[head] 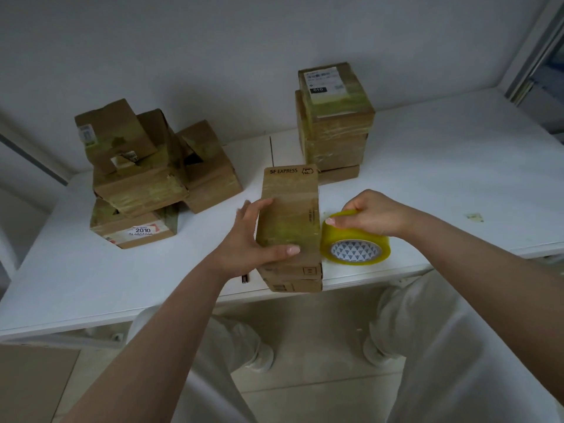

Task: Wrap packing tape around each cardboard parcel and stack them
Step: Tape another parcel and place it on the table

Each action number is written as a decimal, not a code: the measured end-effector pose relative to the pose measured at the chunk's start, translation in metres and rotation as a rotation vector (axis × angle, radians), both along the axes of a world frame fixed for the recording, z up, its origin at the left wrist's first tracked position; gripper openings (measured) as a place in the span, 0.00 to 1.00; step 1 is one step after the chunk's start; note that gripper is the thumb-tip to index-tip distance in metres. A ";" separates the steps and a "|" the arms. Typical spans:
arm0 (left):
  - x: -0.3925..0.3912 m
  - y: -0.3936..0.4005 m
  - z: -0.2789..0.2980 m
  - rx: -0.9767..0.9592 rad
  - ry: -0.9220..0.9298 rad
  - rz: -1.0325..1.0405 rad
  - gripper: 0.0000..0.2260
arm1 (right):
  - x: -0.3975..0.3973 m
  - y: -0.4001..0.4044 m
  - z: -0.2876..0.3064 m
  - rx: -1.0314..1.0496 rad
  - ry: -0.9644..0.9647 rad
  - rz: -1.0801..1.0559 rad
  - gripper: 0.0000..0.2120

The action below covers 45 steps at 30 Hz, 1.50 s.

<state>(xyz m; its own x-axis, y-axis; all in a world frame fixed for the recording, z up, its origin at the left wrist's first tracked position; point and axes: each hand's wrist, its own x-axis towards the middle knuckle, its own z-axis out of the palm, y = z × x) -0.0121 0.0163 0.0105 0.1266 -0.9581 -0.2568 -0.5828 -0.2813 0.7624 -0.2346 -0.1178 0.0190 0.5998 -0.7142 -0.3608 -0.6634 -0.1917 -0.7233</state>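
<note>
Cardboard: left hand [244, 239] clamps tall brown SF Express parcel [290, 221] upright.
Tape: right hand [370, 213] pinches yellowish clear tape roll [355, 242] beside parcel; pull taut, keep band level.

A white table [442, 166] fills the middle, its far edge against a plain grey-white wall [213, 41]. At far right stands a pale window frame [537, 47] with bluish glass behind it. Below the near table edge lies a light tiled floor [317, 377]. A brown board [27, 383] sits at near left. The light is dim and even.
</note>
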 end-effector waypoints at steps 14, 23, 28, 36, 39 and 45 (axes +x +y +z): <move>-0.058 -0.037 -0.002 -0.039 -0.829 -0.272 0.25 | -0.012 0.000 0.003 0.150 -0.053 0.041 0.17; -0.057 -0.038 -0.003 -0.038 -0.799 -0.263 0.25 | -0.015 -0.003 -0.020 -0.113 0.281 0.126 0.14; -0.054 -0.030 0.000 -0.115 -0.689 -0.196 0.26 | -0.015 0.008 -0.038 0.070 -0.127 0.048 0.06; -0.003 -0.015 -0.015 -0.460 0.273 0.833 0.09 | -0.012 0.010 -0.051 0.086 -0.192 0.002 0.06; 0.025 -0.009 -0.052 -0.161 -0.001 0.877 0.12 | -0.012 0.008 -0.052 0.084 -0.198 -0.040 0.06; 0.036 -0.012 -0.099 0.154 -0.370 0.582 0.21 | -0.003 0.004 -0.050 0.068 -0.182 -0.015 0.04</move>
<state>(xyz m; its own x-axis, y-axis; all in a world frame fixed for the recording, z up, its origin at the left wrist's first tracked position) 0.0238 0.0040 -0.0885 0.7123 -0.6647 -0.2253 -0.5183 -0.7146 0.4698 -0.2381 -0.1141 -0.0307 0.6487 -0.7015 -0.2951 -0.5231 -0.1294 -0.8424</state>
